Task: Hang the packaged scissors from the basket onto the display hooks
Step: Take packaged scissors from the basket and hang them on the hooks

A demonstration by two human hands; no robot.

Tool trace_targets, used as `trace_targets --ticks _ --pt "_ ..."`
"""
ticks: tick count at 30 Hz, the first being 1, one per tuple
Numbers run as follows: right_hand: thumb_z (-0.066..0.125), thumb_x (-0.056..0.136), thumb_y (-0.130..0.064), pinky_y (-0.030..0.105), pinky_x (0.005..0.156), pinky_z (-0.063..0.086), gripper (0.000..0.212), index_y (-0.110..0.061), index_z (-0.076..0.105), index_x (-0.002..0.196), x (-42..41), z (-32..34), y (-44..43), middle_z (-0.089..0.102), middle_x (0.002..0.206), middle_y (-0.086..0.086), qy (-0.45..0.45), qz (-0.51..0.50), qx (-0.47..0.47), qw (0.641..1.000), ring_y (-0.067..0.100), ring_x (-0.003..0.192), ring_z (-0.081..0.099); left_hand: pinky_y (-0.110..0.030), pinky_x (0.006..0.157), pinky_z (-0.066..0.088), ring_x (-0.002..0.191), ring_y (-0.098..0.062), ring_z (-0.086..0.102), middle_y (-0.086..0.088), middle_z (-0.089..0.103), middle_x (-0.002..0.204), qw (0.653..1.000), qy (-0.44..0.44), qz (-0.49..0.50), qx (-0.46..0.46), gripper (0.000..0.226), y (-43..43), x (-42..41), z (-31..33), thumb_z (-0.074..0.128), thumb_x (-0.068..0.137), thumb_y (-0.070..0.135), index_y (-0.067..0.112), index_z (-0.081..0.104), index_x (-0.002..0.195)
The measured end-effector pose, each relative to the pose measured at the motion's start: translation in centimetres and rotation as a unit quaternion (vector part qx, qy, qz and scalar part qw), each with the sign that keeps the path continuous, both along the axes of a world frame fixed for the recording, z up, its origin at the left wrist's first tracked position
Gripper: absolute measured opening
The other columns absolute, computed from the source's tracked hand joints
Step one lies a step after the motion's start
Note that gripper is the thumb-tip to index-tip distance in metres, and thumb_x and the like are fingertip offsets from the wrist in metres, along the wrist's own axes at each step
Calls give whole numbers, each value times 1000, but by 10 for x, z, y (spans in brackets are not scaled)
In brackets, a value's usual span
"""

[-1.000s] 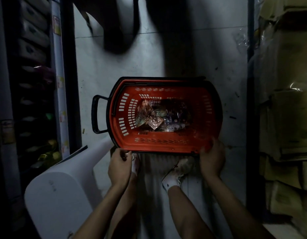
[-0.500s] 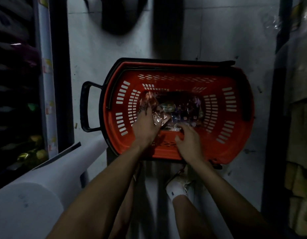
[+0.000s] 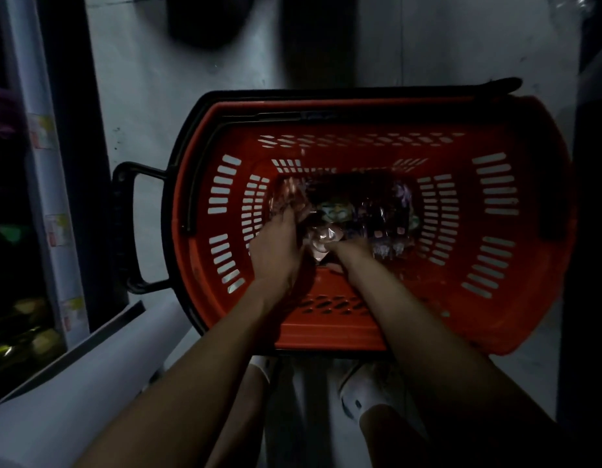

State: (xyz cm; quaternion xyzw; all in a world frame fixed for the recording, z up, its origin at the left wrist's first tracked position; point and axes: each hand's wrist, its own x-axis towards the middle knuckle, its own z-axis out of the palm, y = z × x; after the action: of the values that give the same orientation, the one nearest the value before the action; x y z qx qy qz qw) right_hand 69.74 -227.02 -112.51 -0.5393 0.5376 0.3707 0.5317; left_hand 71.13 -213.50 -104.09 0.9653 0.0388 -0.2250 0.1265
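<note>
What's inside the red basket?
A pile of shiny packaged scissors on the basket floor, with the left hand and right hand dug into it. Their grip and the lower packs are hidden.

The basket (image 3: 360, 130) sits on the floor (image 3: 141, 96) just ahead of your feet (image 3: 363, 396), its handle (image 3: 124, 228) sticking out to the left. The packaged scissors (image 3: 387, 214) lie heaped in its bottom — your left hand (image 3: 276, 251) at the pile's left end, your right hand (image 3: 352, 248) at its near edge. Shelving (image 3: 29, 197) runs along the left, with a big roll (image 3: 90, 383) lying near-left of the basket
</note>
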Motion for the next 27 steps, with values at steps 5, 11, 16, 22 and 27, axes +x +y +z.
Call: trace_targets --ticks 5,11,16,22,27 --pt "89 70 -9 39 75 63 55 -6 65 119 5 -6 12 72 116 13 21 -92 -27 995 28 101 70 -30 61 36 74 -16 59 6 65 86 995 -61 80 -14 9 16 -4 24 58 97 27 21 58 104" --pt "98 52 -40 37 74 60 54 -5 70 81 5 -8 22 77 90 7 31 -31 -139 989 23 78 73 -24 63 42 80 -4 58 14 63 91 973 -104 192 -78 6 21 -13 49 57 100 24 24 61 103" --pt "81 80 -5 49 84 61 18 -1 76 97 5 61 24 76 99 17 -75 -64 -150 984 32 90 73 -17 79 46 95 -4 59 11 64 103 955 -109 210 -181 13 27 -17 84 58 100 19 22 64 112" --pt "68 88 7 25 67 58 15 -8 72 89 -16 167 -26 73 94 18 -130 -75 -114 982 18 73 68 -20 85 45 104 0 56 14 56 106 941 -65 194 -269 19 23 -16 162 46 106 14 29 57 110" --pt "58 93 10 10 57 50 18 2 66 107 -23 283 -79 72 94 15 -220 -64 -114 967 -3 63 68 -30 90 53 105 -4 61 17 62 107 919 -28 184 -347 24 8 -8 254 49 106 12 33 59 109"
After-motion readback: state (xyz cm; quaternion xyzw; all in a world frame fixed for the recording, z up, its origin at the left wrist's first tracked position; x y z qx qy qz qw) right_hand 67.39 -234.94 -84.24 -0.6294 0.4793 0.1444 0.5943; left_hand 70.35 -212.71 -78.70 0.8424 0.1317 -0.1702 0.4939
